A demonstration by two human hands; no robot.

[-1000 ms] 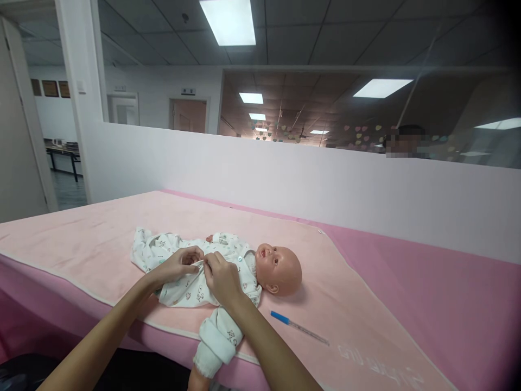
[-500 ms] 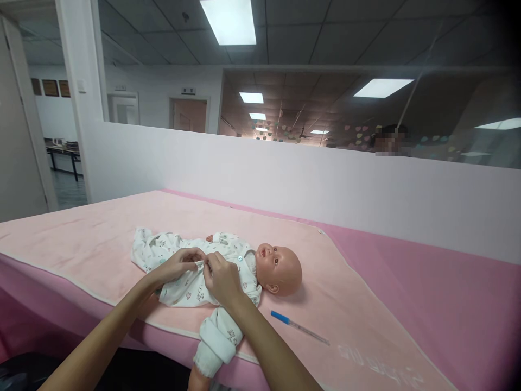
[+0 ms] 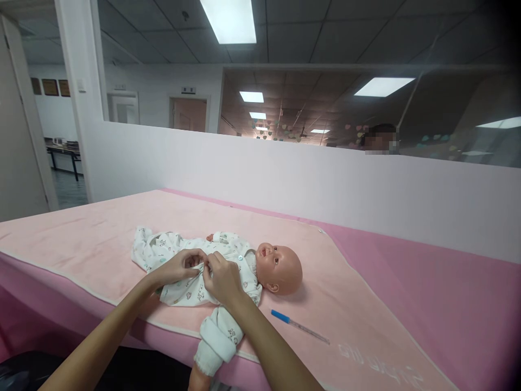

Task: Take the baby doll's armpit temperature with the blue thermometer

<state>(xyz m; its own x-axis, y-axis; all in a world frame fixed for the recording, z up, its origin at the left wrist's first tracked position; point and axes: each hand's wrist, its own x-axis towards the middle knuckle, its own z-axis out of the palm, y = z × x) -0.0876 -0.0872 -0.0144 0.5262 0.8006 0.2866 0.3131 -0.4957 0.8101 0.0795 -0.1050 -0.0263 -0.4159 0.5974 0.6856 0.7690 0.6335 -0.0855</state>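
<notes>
A baby doll [image 3: 279,267] lies on its back on a pale pink towel [image 3: 81,239], head to the right. It wears a white printed onesie [image 3: 163,247]. My left hand [image 3: 179,267] and my right hand [image 3: 222,279] meet over the doll's belly, both with fingers pinched on the front edges of the onesie. One sleeved doll arm [image 3: 215,338] hangs over the near edge of the table. A thermometer with a blue cap [image 3: 299,326] lies on the towel to the right of my right forearm.
The towel covers a pink table [image 3: 448,304] set against a low white partition [image 3: 325,179] with glass above it. A person's head shows behind the glass at the right. A doorway opens at the far left.
My hands stay pinched on the onesie front with only tiny finger shifts. The person behind the glass has moved leftwards.
</notes>
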